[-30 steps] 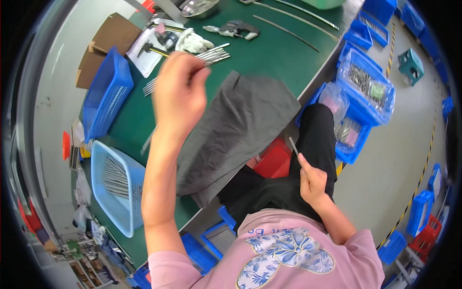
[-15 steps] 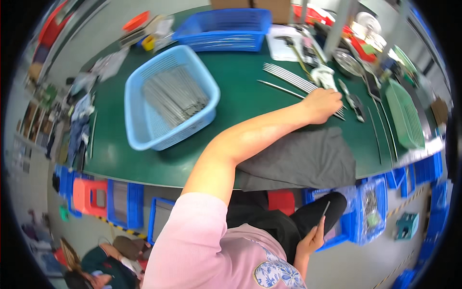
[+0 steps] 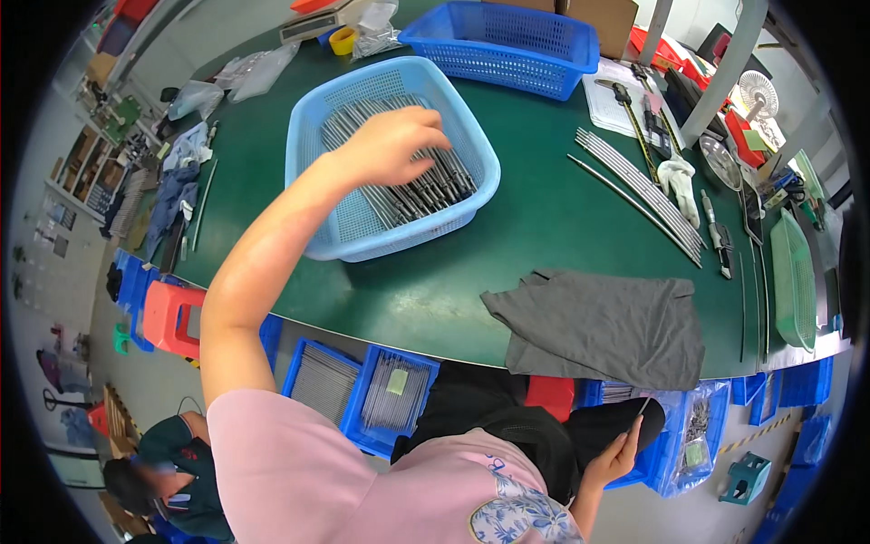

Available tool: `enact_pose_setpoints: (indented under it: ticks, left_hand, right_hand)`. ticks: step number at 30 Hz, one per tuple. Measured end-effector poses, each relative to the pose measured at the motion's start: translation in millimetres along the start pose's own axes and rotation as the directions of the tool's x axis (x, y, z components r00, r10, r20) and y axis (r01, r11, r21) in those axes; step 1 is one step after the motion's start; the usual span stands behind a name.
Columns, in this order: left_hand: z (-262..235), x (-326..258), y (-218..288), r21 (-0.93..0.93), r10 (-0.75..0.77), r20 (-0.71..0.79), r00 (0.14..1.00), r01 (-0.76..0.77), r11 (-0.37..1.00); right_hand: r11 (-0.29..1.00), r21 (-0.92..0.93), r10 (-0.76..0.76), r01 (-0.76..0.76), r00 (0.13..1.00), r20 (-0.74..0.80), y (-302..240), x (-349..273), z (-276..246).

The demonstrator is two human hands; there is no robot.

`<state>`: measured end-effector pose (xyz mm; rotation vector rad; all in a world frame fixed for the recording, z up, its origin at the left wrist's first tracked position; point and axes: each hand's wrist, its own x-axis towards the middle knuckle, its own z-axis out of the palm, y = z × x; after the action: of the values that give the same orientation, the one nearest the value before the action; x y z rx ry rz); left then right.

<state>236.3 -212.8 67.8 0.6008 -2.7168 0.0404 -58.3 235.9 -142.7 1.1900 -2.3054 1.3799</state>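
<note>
In the head view, the left hand [image 3: 390, 145] sits in the upper middle of the frame, reached out over a light blue basket [image 3: 313, 136] that stands on the green table [image 3: 544, 218]. Its fingers [image 3: 430, 122] are loosely spread and curled downward, the tips just above or touching the metal rods [image 3: 426, 190] that lie in a bundle across the basket floor; whether any rod is actually pinched between them cannot be told from this angle. The forearm runs from the lower left of the frame up to the basket, crossing its near rim. The right hand [image 3: 616, 458] is low in the frame, right of centre, below the table edge and near the lap. Its fingers are drawn close together around a thin dark rod [image 3: 642, 408] that sticks up from the fingertips. Between the two hands, a grey cloth [image 3: 607, 326] lies spread on the table near its front edge, at centre right. Further up and right, a row of long thin rods [image 3: 634, 181] lies slanted on the table, beside a white glove [image 3: 678, 177]. A darker blue basket [image 3: 507, 45] stands at the top of the frame, just behind the light blue one. Under the table edge, blue bins [image 3: 362, 394] hold more rods.
</note>
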Motion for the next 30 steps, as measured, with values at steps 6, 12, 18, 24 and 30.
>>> enact_pose_setpoints:
  ticks: [6, 12, 18, 24, 30]
  left_hand:
    - [14, 17, -1, 0.009, 0.161, 0.096, 0.982, -0.163, 0.987]
    - [12, 19, -7, -0.055, 0.201, 0.090, 0.976, -0.196, 0.979]
    - [7, 18, -10, 0.051, 0.243, 0.165, 0.956, -0.254, 0.966]
    - [-8, 37, 11, 0.076, 0.227, -0.388, 0.893, -0.214, 0.974]
    - [-37, 107, 147, 0.057, 0.448, -0.499, 0.742, -0.488, 0.871]
  right_hand:
    - [1.000, -0.011, -0.008, 0.008, 1.000, -0.031, -16, 6, 2]
    - [0.991, -0.034, 0.133, -0.133, 0.991, 0.020, -35, 1, -2]
    - [0.989, -0.023, 0.147, -0.147, 0.989, 0.016, -37, -2, -5]
    - [0.986, 0.007, 0.164, -0.164, 0.986, -0.018, -37, -6, -9]
    - [0.994, 0.043, 0.103, -0.101, 0.993, -0.052, -40, 6, 1]
